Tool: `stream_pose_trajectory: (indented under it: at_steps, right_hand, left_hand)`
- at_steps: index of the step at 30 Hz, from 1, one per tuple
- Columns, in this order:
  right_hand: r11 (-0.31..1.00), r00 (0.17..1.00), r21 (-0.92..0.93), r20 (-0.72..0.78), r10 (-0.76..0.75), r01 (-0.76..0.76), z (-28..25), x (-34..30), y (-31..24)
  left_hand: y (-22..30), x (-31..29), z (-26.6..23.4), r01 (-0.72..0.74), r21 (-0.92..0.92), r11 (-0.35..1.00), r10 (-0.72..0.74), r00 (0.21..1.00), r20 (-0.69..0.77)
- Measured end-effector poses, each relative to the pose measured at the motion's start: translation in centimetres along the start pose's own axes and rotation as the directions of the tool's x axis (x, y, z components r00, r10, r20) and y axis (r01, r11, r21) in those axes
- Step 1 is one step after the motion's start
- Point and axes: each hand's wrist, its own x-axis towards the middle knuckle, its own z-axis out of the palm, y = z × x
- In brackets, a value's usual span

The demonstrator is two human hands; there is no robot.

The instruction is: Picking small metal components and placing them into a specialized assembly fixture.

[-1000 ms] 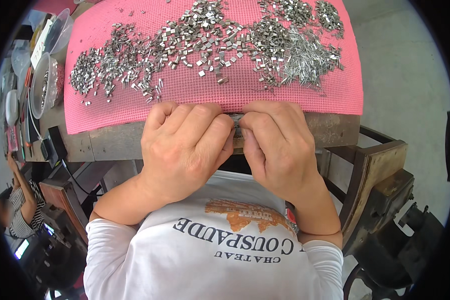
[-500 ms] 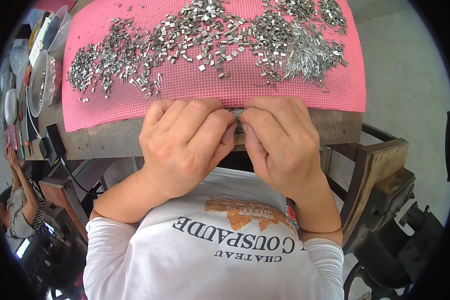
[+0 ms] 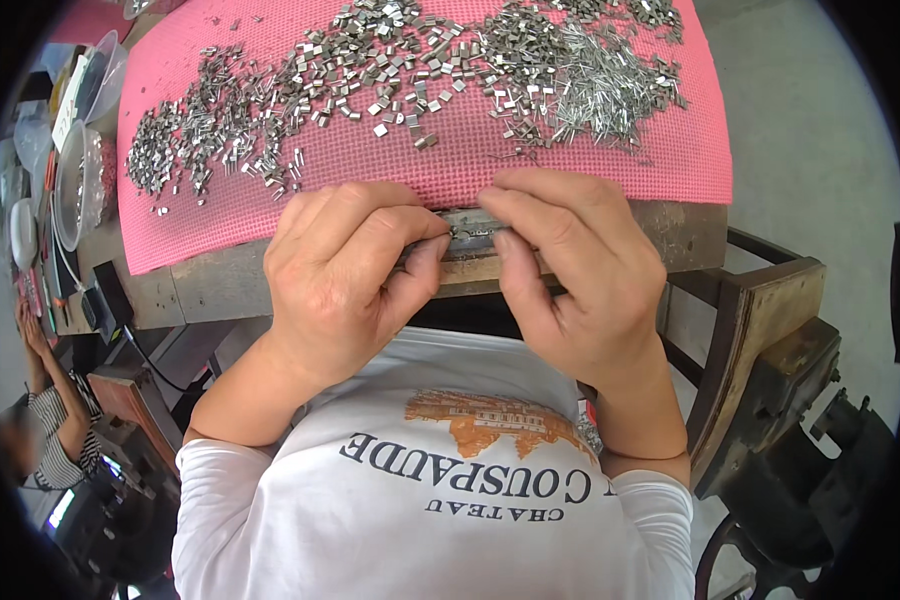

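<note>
Both hands are at the front edge of the counter [image 3: 685, 235], near the middle. Left hand [image 3: 330, 285]: fingers curled, thumb and index tips drawn close together beside a dark, narrow strip [image 3: 475, 240] at the edge. A small dark speck shows at these tips; cannot tell whether it is gripped. Right hand [image 3: 590, 275]: index and thumb tips slightly apart, at the other end of the visible strip; any hold is hidden. The two hands are apart, with the strip showing between them.

A pink mesh mat [image 3: 370, 160] covers most of the counter top behind the hands. Loose small metal parts lie across it, beyond the fingers: square metal pieces [image 3: 380, 131] in the middle, thin metal pins [image 3: 600, 105] heaped toward the right, two-legged metal parts [image 3: 270, 165] and smaller bits toward the left.

Left of the mat: a clear plastic tub [image 3: 67, 205] holding parts, a white oval object [image 3: 23, 232] and a black box [image 3: 113, 293]. Far left: a co-worker in a striped top [image 3: 55, 440], hands close together. Lower right: dark machinery [image 3: 780, 400].
</note>
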Motion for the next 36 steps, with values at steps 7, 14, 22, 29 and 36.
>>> stream_pose_trajectory:
  at_steps: [7,14,22,29,36]
  right_hand:
    - [1.0,0.994,0.004,-0.111,-0.01,0.01,0.0,-0.4,0.8]
    - [0.999,1.0,-0.034,-0.018,-0.015,0.014,-0.3,-0.1,0.4]
    - [0.994,0.998,-0.094,0.025,-0.049,0.051,0.6,1.2,-0.2]
    - [0.994,0.986,-0.042,0.14,-0.095,0.102,5.2,4.7,-1.5]
    - [0.981,0.976,-0.123,0.175,-0.129,0.152,9.3,7.4,-1.2]
  left_hand:
    - [0.2,0.2,-0.3,-0.074,0.112,0.991,0.071,0.997,0.03]
    - [0.3,0.3,-2.4,0.01,0.033,0.999,-0.014,0.993,0.117]
    - [-4.9,-2.8,-5.7,0.297,0.19,0.936,-0.288,0.955,-0.074]
    - [-4.7,-2.1,-4.9,0.292,0.239,0.926,-0.269,0.955,-0.123]
    - [-4.4,-1.3,-4.3,0.294,0.346,0.891,-0.264,0.956,-0.132]
